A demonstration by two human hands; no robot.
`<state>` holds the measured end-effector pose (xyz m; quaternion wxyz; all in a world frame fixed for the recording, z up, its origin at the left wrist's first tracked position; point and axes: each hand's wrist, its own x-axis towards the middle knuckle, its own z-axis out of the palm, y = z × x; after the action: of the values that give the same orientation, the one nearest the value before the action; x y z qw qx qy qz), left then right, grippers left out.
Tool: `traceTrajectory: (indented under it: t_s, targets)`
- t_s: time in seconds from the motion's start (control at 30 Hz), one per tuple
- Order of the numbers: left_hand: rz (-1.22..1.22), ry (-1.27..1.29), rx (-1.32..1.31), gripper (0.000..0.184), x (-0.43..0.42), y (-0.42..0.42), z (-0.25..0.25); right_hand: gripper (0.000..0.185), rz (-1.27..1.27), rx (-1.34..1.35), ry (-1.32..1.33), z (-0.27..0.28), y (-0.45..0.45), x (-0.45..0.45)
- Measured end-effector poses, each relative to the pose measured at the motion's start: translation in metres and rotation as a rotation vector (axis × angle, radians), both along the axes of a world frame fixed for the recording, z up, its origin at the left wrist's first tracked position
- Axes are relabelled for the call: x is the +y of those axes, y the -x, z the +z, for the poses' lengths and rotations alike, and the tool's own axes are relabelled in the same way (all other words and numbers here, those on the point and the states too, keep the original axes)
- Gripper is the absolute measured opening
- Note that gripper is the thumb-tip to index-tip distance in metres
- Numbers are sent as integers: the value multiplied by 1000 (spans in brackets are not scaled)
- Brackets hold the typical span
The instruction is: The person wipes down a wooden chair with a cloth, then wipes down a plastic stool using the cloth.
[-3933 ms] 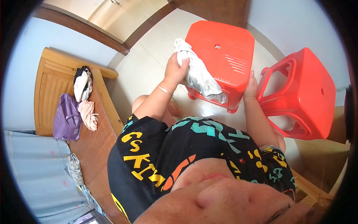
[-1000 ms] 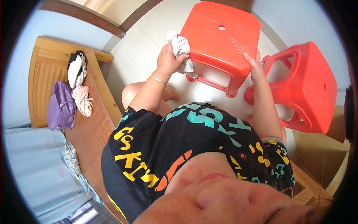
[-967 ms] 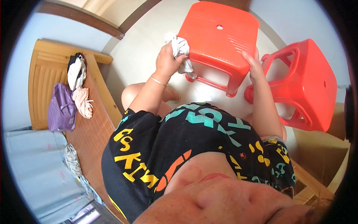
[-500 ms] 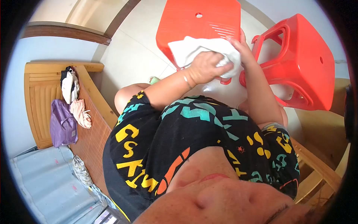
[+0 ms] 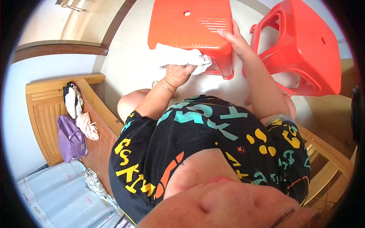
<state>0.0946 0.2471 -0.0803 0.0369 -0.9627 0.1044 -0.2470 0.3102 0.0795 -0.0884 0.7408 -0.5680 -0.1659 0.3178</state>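
Note:
A red plastic stool (image 5: 186, 32), its seat pierced by a small round hole and marked with ridges, stands in front of me. My left hand (image 5: 178, 75) is closed on a bunched white cloth (image 5: 176, 57), which lies against the stool's near edge and hangs over its side. My right hand (image 5: 236, 41) grips the stool's right side, thumb on the seat top and fingers against the outer side. To the right, a second red stool (image 5: 308, 49) rests tipped over, with its legs pointing left; neither hand touches it.
On my left is a wooden bed frame (image 5: 45, 121) with a purple bag (image 5: 72, 138), a pink cloth (image 5: 87, 126) and other clothes on it. Light blue bedding (image 5: 57, 193) lies at lower left. Wooden slats (image 5: 323, 152) are at right, and pale floor tiles (image 5: 125, 57) surround the stools.
My left hand has moved left and slightly down with the cloth, from the seat's near right corner along the front edge. My right hand stays at the stool's side, now apart from the cloth.

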Motion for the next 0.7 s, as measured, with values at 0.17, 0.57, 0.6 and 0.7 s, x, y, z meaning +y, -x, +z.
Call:
traceTrajectory:
  t_s: [0.17, 0.57, 0.6, 0.7]
  targets:
    - [-141, 103, -41, 41, -22, -17, 12, 112, 17, -11, -4, -2, -4, 0]
    - [-306, 238, 263, 43, -20, -28, -33, 97, 2, -15, 4, 4, 0, -1]
    - [-284, 257, 302, 43, -12, -26, -35, 97, 1, -3, 0, 7, 1, -2]
    - [-261, 263, 314, 42, -12, -26, -26, 97, -5, 19, -1, 10, 3, -2]
